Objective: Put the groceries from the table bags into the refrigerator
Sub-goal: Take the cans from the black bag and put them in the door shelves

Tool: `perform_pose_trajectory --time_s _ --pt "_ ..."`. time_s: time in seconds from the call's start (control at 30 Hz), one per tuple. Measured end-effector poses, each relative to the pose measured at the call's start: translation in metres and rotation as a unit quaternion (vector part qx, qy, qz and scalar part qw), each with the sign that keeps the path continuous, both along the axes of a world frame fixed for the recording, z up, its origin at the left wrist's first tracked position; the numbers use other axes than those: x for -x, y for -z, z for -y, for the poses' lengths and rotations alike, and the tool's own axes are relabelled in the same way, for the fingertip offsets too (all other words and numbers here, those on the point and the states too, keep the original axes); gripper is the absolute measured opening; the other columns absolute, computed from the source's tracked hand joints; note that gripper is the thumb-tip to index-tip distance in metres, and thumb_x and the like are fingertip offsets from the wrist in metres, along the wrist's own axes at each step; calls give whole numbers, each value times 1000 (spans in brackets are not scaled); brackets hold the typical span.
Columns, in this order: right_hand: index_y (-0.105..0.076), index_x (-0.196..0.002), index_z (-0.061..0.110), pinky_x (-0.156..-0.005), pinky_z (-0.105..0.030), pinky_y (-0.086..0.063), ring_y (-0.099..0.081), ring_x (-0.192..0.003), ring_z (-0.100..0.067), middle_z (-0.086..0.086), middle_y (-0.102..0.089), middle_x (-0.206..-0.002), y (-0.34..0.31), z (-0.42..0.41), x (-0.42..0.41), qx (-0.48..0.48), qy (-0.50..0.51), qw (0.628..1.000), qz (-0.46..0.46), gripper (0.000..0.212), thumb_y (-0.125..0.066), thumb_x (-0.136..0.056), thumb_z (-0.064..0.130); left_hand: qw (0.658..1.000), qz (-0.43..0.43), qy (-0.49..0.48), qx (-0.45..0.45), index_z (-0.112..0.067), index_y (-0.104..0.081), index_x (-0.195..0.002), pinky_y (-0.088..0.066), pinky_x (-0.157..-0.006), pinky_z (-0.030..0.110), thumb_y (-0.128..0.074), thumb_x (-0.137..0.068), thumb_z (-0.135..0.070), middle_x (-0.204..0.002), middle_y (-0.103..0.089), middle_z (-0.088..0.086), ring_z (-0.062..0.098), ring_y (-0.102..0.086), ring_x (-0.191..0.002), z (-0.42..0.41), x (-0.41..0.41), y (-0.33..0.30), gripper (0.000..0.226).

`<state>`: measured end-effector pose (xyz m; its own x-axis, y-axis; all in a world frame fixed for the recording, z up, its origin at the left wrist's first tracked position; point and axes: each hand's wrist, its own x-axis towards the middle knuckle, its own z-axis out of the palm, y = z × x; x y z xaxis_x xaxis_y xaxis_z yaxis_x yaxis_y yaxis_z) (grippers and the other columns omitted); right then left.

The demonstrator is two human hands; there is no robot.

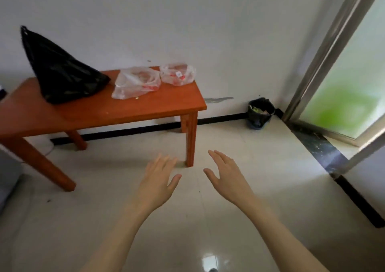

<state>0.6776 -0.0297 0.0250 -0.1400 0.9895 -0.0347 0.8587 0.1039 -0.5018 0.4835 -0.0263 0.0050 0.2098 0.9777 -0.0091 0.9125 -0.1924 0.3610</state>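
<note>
An orange-brown wooden table [133,110] stands against the white wall at the left. On it sit a tall black plastic bag [60,73], a clear plastic bag with red print [136,83] and a second clear bag [178,73] near the table's right end. My left hand [159,180] and my right hand [226,174] are held out over the floor in front of the table, both empty with fingers apart, well short of the bags. No refrigerator is in view.
A small bin lined with a black bag [260,112] stands in the corner by the wall. A sliding door with a metal frame [325,48] and a dark threshold [316,142] is at the right. Pale glossy tiles [208,219] cover the floor.
</note>
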Motion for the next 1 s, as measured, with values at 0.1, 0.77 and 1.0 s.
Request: perform_pose_trajectory --time_s 0.1,0.77,1.0 --pt "-24 -146 21 -115 -31 -18 -24 -140 -15 1 -27 -153 1 -46 42 -12 -48 999 3 55 -43 -97 37 999 9 -46 -1 -25 -21 -146 -6 -117 39 -36 -97 -38 -155 -15 -2 17 -2 -145 -27 47 4 53" --pt "-24 -147 20 -114 -35 -23 -23 -141 -21 -4 -28 -152 -9 -383 269 4 -215 976 -27 57 -43 -96 38 970 68 -232 1 -27 -20 -146 -8 -116 36 -38 -97 -39 -156 -14 0 19 -4 -144 -285 261 0 54" --pt "-30 -145 18 -114 -36 -24 -25 -141 -21 -5 -31 -151 1 -460 390 14 -214 974 -69 55 -46 -96 35 963 87 -255 8 -26 -22 -145 -13 -117 43 -37 -96 -40 -155 -16 2 20 -5 -144 -356 382 15 53"
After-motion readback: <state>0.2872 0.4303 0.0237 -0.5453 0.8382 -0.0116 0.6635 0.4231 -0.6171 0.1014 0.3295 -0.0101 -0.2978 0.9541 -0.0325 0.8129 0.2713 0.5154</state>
